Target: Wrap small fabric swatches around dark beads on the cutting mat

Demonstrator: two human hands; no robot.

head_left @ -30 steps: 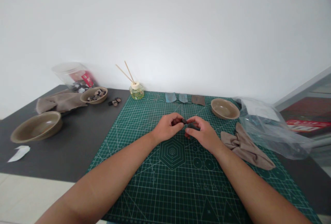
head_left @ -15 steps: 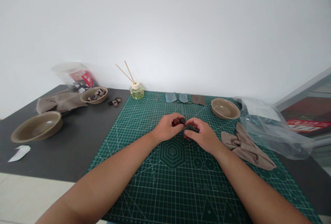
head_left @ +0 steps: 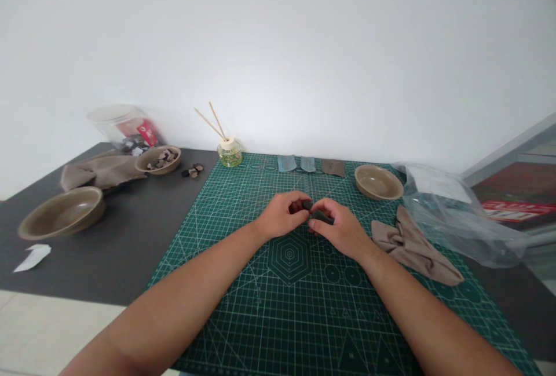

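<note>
Both hands meet over the middle of the green cutting mat (head_left: pixel 217 237). My left hand (head_left: pixel 284 212) is closed, with its thumb and fingers pinching a small dark piece (head_left: pixel 307 204). Just to its right, my right hand (head_left: pixel 336 225) is closed around another dark, soft-looking piece (head_left: pixel 322 216), its thumb and forefinger close to the left fingertips. Whether the two dark bits are one thing I cannot tell, since fingers cover much of them. A crumpled brown cloth (head_left: pixel 412 245) lies to the right of my right wrist.
A brown bowl (head_left: pixel 379 182) and a clear plastic bag (head_left: pixel 460 219) are at the right. Small cloth squares (head_left: pixel 308 164) and a reed diffuser (head_left: pixel 230 152) line the back. Leftward stand a bowl of dark scraps (head_left: pixel 158 160), a larger bowl (head_left: pixel 63 214) and a clear tub (head_left: pixel 124 127).
The hands stay almost in the same place. The right fingers have shifted very slightly on the dark piece.
</note>
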